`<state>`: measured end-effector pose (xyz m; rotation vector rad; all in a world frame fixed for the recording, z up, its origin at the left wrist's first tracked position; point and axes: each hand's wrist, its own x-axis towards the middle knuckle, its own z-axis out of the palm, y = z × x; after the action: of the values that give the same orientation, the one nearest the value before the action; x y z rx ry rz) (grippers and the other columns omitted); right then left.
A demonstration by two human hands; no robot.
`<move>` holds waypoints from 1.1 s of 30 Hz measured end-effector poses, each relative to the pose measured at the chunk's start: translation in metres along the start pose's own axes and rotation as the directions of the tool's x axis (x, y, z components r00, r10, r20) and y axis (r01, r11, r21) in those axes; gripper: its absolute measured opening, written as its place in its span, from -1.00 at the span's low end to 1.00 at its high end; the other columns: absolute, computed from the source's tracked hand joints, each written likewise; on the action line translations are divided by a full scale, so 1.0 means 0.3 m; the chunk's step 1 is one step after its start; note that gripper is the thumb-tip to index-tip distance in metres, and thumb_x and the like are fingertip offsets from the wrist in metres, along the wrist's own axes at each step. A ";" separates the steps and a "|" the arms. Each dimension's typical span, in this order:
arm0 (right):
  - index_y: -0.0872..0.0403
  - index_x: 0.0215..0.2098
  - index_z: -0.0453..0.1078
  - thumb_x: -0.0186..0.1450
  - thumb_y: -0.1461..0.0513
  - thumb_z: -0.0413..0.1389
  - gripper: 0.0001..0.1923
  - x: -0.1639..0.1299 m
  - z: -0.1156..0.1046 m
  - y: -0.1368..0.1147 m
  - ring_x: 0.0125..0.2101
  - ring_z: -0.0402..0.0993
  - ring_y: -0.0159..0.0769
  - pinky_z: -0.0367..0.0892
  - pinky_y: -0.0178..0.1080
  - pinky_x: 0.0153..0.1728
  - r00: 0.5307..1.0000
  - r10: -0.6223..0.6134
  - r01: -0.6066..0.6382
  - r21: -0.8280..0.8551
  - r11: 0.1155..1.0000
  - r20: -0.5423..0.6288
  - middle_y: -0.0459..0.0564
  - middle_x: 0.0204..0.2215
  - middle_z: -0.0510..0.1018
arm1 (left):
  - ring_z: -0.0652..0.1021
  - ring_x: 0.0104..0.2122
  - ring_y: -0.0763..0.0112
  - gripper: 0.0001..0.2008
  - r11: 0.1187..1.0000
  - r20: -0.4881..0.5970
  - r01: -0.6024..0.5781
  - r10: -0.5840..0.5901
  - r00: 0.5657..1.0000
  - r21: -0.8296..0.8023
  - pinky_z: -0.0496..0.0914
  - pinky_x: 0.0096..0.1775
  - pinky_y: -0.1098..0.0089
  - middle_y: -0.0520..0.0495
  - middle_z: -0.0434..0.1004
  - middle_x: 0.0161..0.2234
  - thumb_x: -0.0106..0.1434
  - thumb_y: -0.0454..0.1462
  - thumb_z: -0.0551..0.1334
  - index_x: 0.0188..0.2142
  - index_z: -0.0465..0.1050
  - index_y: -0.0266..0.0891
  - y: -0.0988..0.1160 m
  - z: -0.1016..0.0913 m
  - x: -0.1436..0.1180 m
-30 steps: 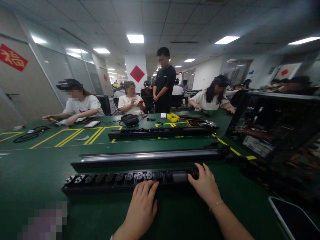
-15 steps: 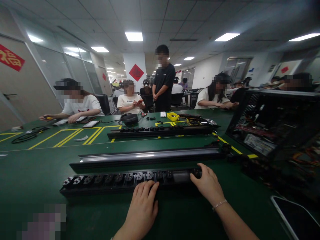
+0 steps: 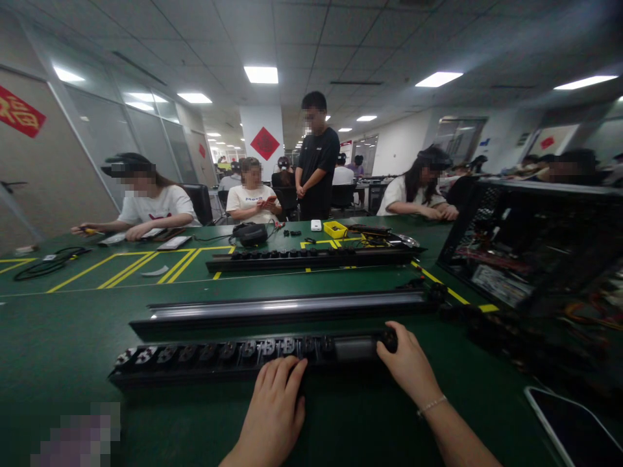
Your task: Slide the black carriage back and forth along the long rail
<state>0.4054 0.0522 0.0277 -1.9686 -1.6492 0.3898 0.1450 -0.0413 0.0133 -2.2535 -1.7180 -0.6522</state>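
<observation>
A long black power strip housing (image 3: 195, 376) lies across the near part of the table, with a row of round black sockets (image 3: 227, 351) inside it. My left hand (image 3: 275, 399) is at its front wall, right of centre, fingertips hooked over the near edge and the thumb lower down. My right hand (image 3: 407, 358) is curled at the strip's right end, thumb and fingers round a black round socket (image 3: 388, 340). Between that piece and the row, a stretch of bare grey channel (image 3: 353, 350) shows. The undersides of both hands are hidden.
Behind the strip lies a long rail (image 3: 287, 307); farther off is another socket strip (image 3: 316, 258). An open computer case (image 3: 516, 240) stands at right, with dark loose parts (image 3: 506, 344) before it. A phone (image 3: 574, 421) lies at lower right. Several people sit or stand beyond the table.
The strip and both hands appear slightly lower, the strip's left end a little farther left. Both hands keep much the same hold. The view has shifted slightly.
</observation>
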 end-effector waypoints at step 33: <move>0.02 0.03 0.17 0.14 0.15 -0.06 -0.53 0.030 -0.032 0.023 -0.22 0.45 -0.21 0.28 -0.25 -0.23 0.996 0.052 -0.056 0.056 0.997 0.071 0.01 -0.17 0.49 | 0.36 -0.05 0.29 -0.47 0.999 -0.012 -0.016 0.016 1.000 0.050 0.27 0.01 0.19 -0.03 0.37 -0.04 0.09 -0.39 0.09 0.08 0.22 -0.08 -0.012 0.007 -0.005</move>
<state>0.4182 0.0580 0.0326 -1.9801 -1.6108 0.5260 0.1418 -0.0406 0.0104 -2.2226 -1.6896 -0.6124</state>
